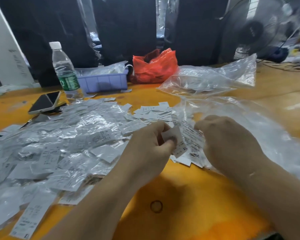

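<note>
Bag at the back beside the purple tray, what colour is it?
Red-orange. The bag shows best in the head view.

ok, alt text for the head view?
A left hand and right hand pinch white labels above an orange table. A heap of labels in clear plastic lies left; a water bottle, phone, purple tray and red bag behind.

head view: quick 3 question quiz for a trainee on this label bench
1. True or false: the water bottle stands upright with its cap on.
2. Which size is printed on the label that the left hand pinches? A) S B) M C) XL
3. Fill in: as seen in the picture, the red bag lies to the ___ of the purple tray.
Key: 1 true; 2 C; 3 right.
</note>
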Motion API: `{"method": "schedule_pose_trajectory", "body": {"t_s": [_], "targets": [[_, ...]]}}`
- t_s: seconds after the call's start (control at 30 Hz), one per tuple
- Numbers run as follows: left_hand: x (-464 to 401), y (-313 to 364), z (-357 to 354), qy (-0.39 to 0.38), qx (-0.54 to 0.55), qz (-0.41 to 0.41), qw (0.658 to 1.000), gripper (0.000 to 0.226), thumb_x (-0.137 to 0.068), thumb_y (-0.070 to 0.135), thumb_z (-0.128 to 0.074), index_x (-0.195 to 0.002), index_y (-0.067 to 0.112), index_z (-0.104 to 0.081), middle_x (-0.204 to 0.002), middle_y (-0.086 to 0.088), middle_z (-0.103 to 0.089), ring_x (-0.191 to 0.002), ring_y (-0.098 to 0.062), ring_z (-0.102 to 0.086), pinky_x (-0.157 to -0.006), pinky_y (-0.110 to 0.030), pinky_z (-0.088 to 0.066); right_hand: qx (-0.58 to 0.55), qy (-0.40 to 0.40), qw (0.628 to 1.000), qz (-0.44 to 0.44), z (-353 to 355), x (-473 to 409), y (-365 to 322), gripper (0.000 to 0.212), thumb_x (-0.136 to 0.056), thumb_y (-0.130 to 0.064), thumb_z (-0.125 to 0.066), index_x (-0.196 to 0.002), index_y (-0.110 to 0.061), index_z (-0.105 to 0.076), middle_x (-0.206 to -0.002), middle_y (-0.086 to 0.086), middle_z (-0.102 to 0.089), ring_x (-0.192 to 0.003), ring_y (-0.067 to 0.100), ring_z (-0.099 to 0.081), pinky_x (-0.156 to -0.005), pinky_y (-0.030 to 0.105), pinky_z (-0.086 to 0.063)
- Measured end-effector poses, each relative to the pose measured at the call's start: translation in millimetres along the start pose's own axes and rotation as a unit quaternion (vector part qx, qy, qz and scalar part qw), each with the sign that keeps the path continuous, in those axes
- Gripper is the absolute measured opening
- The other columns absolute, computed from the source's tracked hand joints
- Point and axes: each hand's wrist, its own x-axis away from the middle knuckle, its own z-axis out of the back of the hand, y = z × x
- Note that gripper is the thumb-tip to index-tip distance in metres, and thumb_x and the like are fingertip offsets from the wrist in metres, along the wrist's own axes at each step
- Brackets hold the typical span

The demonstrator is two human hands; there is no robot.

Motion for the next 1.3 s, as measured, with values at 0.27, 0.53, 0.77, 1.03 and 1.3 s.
{"method": "schedule_pose_trajectory", "body": {"t_s": [0.27,0.53,0.77,1.03,1.3], "targets": [[-1,-3,-5,-0.003,-0.025,0.009,1.000,0.015,-0.091,0.021,-0.059,-0.079,0.029,-0.059,-0.070,-0.010,-0.061,-0.069,-0.033,-0.059,-0.060,-0.052,-0.049,0.024,-0.057,0.998,-0.012,-13,3,-1,0.026,-0.084,-0.006,-0.050,-0.104,-0.024,-0.051,-0.083,-0.003,-0.042,-0.079,0.023,-0.043,-0.063,0.034,-0.043],[-3,-5,1,0.048,-0.030,0.025,0.998,0.014,-0.091,0.021,-0.059,-0.080,0.031,-0.060,-0.068,-0.001,-0.063,-0.065,-0.026,-0.060,-0.060,-0.048,-0.050,-0.074,0.144,0.987,0.018,-10,1,-3,0.036,-0.072,0.011,-0.058,-0.103,-0.003,-0.066,-0.088,0.013,-0.065,-0.076,0.033,-0.059,-0.059,0.044,-0.055],[-6,-9,17,0.130,-0.002,0.053,0.990,0.031,-0.091,0.018,-0.054,-0.098,0.048,-0.053,-0.067,-0.002,-0.064,-0.061,-0.025,-0.061,-0.053,-0.045,-0.049,-0.501,0.112,0.858,0.000,-1,-16,-23,0.031,-0.085,0.012,-0.050,-0.086,-0.011,-0.071,-0.068,-0.010,-0.060,-0.064,0.007,-0.062,-0.060,0.021,-0.055],[-8,-14,34,0.118,0.116,0.128,0.978,0.038,-0.078,0.052,-0.041,-0.078,0.026,-0.069,-0.076,0.013,-0.068,-0.067,0.000,-0.059,-0.068,-0.035,-0.048,-0.829,-0.145,0.540,-0.026,3,-62,-54,0.031,-0.067,0.015,-0.048,-0.076,-0.004,-0.071,-0.066,0.010,-0.052,-0.057,0.020,-0.055,-0.056,0.032,-0.057],[-9,-20,50,0.162,0.142,0.075,0.974,0.020,-0.094,0.027,-0.059,-0.078,0.020,-0.069,-0.066,0.009,-0.062,-0.063,-0.004,-0.056,-0.059,-0.020,-0.046,-0.840,-0.209,0.501,0.022,-16,-78,-68,0.026,-0.068,0.003,-0.066,-0.093,-0.003,-0.065,-0.066,0.009,-0.059,-0.057,0.020,-0.062,-0.066,0.033,-0.059]]}}
